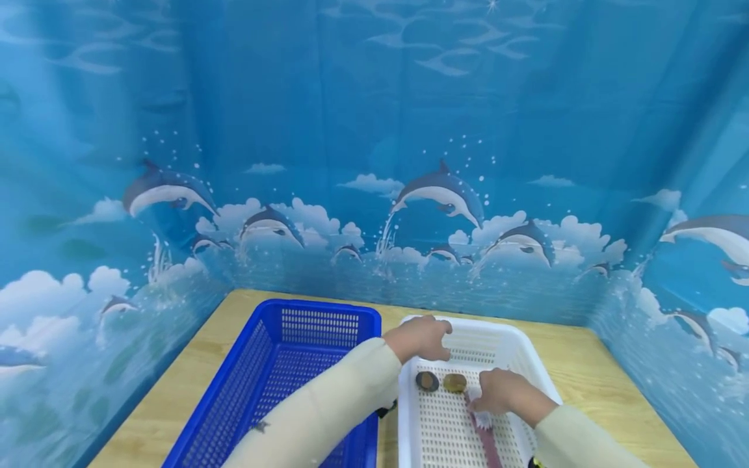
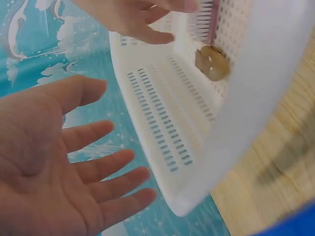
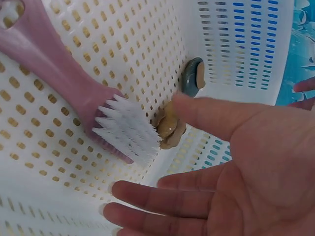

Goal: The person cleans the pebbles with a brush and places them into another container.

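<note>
My left hand (image 1: 422,337) hovers over the far left part of the white basket (image 1: 412,426); the left wrist view shows its fingers spread with nothing in them. Inside the basket lies a scrubbing brush (image 1: 487,442) with a pink handle and white bristles. My right hand (image 1: 508,393) hangs over the bristle end, its thumb and fingers apart and holding nothing in the right wrist view. A lumpy yellow-brown stone-like piece (image 3: 170,129) sits just beyond the bristles, close to the right thumb. To its left is a dark rounded stone-like piece (image 3: 193,77) with a tan patch.
Left of the white basket stands a blue basket (image 1: 275,325), partly covered by the left sleeve (image 1: 328,403). Both baskets are on a light wooden table (image 1: 585,364). A dolphin-print curtain (image 1: 351,130) surrounds the table at the back and sides.
</note>
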Available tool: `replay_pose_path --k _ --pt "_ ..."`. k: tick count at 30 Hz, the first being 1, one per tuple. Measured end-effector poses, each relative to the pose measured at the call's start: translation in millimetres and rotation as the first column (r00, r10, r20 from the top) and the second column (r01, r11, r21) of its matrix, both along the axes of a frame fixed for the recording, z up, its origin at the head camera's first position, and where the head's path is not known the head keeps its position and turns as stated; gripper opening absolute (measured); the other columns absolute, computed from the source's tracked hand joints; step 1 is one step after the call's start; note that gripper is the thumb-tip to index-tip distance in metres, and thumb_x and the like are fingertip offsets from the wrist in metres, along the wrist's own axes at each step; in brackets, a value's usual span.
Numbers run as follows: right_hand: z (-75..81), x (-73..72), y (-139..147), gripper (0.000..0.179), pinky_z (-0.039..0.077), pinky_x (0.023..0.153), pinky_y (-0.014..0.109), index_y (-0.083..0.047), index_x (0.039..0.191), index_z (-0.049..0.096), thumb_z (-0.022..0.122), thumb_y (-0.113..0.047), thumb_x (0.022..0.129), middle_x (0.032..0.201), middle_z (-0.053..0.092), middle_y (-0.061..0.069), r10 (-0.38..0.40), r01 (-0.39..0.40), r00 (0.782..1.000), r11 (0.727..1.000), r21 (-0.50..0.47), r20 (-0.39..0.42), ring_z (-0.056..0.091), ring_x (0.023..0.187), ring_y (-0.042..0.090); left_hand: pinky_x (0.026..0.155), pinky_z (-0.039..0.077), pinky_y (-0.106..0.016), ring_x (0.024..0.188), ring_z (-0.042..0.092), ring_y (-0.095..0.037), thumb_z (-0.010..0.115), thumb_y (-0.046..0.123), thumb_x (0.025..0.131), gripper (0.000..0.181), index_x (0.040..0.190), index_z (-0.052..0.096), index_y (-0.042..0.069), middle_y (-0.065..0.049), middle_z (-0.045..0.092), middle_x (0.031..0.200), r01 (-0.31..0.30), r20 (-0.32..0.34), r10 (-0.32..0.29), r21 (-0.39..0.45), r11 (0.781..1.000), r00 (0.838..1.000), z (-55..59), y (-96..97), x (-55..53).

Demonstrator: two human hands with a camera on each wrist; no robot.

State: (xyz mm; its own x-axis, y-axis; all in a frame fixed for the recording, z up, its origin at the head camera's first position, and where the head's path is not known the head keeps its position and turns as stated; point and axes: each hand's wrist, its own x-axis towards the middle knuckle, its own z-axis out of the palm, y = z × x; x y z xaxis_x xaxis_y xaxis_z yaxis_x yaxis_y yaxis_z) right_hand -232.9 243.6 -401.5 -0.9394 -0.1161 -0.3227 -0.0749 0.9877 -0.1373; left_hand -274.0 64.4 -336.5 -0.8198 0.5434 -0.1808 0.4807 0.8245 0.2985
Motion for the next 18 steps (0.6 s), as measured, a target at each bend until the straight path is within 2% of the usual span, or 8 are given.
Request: replay_pose_path --k 2,6,10,15,18 --pt "-1.0 -1.0 0 0.046 0.056 0.074 0.047 0.000 0.094 0.064 0.078 -0.041 0.077 0.080 0.065 0.009 -0.003 0.002 1.000 1.000 0.018 0.011 0.063 0.075 0.025 0.102 0.045 -0.033 0.124 0.052 -0.016 0.066 0.032 0.092 0.049 0.139 0.053 0.022 0.004 0.057 0.135 -0.009 0.055 0.010 -0.009 1.000 0.998 2.4 6.7 -0.3" --pt "-2.4 -3.6 -2 0.046 0.056 0.064 0.042 -0.001 0.092 0.063 0.078 -0.042 0.077 0.077 0.062 0.008 -0.019 0.017 0.999 0.999 0.042 0.050 0.061 0.069 0.023 0.100 0.046 -0.033 0.121 0.054 -0.014 0.071 0.030 0.089 0.048 0.135 0.056 0.024 0.007 0.058 0.133 -0.034 0.123 0.037 -0.030 0.999 0.992 4.1 20.5 -0.3" --pt "-4.9 -5.9 -5 0.045 0.055 0.054 0.038 -0.003 0.090 0.062 0.079 -0.043 0.077 0.074 0.058 0.006 -0.033 0.029 0.996 0.998 0.048 0.078 0.058 0.064 0.021 0.097 0.048 -0.036 0.118 0.056 -0.014 0.075 0.027 0.086 0.047 0.130 0.060 0.025 0.008 0.060 0.129 -0.095 0.168 0.097 -0.024 0.995 0.981 0.6 27.3 -2.9" --pt "-10.9 -5.6 -6 0.044 0.054 0.051 0.038 -0.004 0.084 0.061 0.081 -0.042 0.074 0.071 0.057 0.006 -0.021 0.020 0.998 1.000 0.022 0.065 0.058 0.062 0.021 0.098 0.048 -0.036 0.118 0.056 -0.016 0.076 0.023 0.085 0.048 0.130 0.060 0.024 0.006 0.060 0.129 -0.158 0.189 0.151 0.022 0.987 0.970 -5.9 27.7 -6.7" --pt "-13.4 -4.8 -5 0.046 0.055 0.051 0.037 -0.004 0.083 0.059 0.081 -0.044 0.074 0.070 0.058 0.007 -0.032 0.029 0.995 0.999 0.033 0.091 0.060 0.060 0.022 0.096 0.049 -0.035 0.116 0.057 -0.015 0.076 0.023 0.085 0.048 0.129 0.060 0.025 0.006 0.060 0.128 -0.178 0.183 0.171 0.019 0.984 0.968 -12.3 30.6 -6.8"
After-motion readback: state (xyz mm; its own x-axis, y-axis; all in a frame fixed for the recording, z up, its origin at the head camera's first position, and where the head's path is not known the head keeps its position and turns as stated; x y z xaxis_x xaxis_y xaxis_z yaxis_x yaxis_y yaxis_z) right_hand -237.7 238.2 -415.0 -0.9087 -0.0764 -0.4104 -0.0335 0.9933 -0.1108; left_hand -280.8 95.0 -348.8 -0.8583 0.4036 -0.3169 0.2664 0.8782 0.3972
